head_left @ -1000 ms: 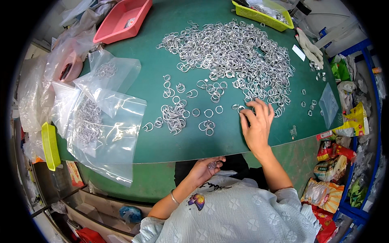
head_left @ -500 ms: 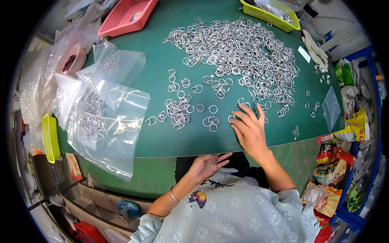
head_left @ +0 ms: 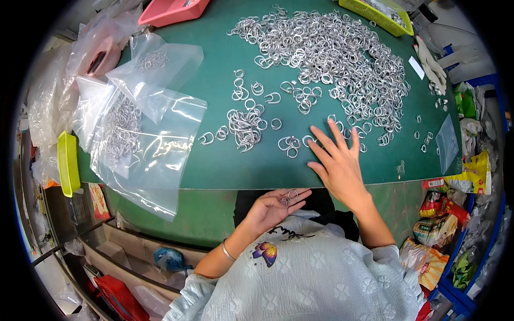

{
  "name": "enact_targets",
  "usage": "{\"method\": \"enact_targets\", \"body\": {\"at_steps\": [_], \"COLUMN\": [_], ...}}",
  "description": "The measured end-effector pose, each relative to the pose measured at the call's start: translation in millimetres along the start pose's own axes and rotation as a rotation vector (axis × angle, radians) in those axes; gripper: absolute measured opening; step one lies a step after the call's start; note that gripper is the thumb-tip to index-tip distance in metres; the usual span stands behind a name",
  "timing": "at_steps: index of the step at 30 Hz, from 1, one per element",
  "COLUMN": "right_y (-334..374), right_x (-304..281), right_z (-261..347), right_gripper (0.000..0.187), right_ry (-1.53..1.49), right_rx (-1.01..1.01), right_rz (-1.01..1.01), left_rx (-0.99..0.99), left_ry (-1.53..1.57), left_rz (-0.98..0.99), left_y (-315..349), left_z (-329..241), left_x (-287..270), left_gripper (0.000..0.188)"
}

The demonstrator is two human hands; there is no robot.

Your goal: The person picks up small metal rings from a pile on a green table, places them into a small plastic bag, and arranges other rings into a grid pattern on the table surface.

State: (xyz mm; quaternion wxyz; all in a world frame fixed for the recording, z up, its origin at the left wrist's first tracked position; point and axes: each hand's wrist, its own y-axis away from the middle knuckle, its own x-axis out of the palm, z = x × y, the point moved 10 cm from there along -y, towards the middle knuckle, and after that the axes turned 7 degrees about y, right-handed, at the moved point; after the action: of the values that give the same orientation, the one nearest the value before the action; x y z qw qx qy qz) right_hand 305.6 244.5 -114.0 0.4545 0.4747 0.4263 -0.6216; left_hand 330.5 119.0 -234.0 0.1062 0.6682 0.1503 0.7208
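Observation:
My left hand (head_left: 274,209) is palm up just below the table's front edge, with a few silver metal rings (head_left: 289,197) resting on its fingers. Over the green tabletop, my right hand (head_left: 338,164) is palm down with its fingers spread. Its fingertips reach loose rings at the lower edge of a large pile of silver metal rings (head_left: 342,59); whether they touch them I cannot tell. To its left lie a few rings (head_left: 289,144), and further left a smaller heap of rings (head_left: 245,128). Some of these pieces are open like a C.
Clear plastic bags (head_left: 160,123) with rings inside cover the table's left side. A pink tray (head_left: 171,13) stands at the far left, a yellow-green basket (head_left: 377,18) at the far right. White gloves (head_left: 430,64) and a small clear bag (head_left: 446,144) lie at the right edge.
The view has shifted, so the table sits higher in it. My left hand has its fingers straighter, with rings showing more plainly. My right hand stays by the loose rings, its fingers spread wider.

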Motion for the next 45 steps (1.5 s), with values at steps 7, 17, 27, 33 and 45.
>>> {"method": "enact_targets", "body": {"at_steps": [7,17,27,33,45], "right_y": [47,68,-20,-10,-53], "right_x": [5,17,5,-2,11], "right_z": [14,62,49,-24,46], "right_gripper": [0.040,0.023,0.040,0.034,0.013], "right_ry": [-0.124,-0.371,-0.220,0.069,-0.130], "right_rx": [-0.043,-0.320,-0.220,0.098,-0.099], "right_rz": [0.006,-0.184,-0.098,-0.245,-0.225], "left_rx": [0.032,-0.060,-0.006,0.072,0.048], "left_ry": [0.241,0.180,-0.126,-0.099,-0.053], "left_rz": [0.038,0.027,-0.049,-0.142,-0.112], "left_y": [-3,-1,-4,6,3], "left_z": [-5,8,3,-10,-13], "left_x": [13,-6,-13,-15,-17], "left_gripper": [0.059,0.029,0.029,0.038,0.037]}}
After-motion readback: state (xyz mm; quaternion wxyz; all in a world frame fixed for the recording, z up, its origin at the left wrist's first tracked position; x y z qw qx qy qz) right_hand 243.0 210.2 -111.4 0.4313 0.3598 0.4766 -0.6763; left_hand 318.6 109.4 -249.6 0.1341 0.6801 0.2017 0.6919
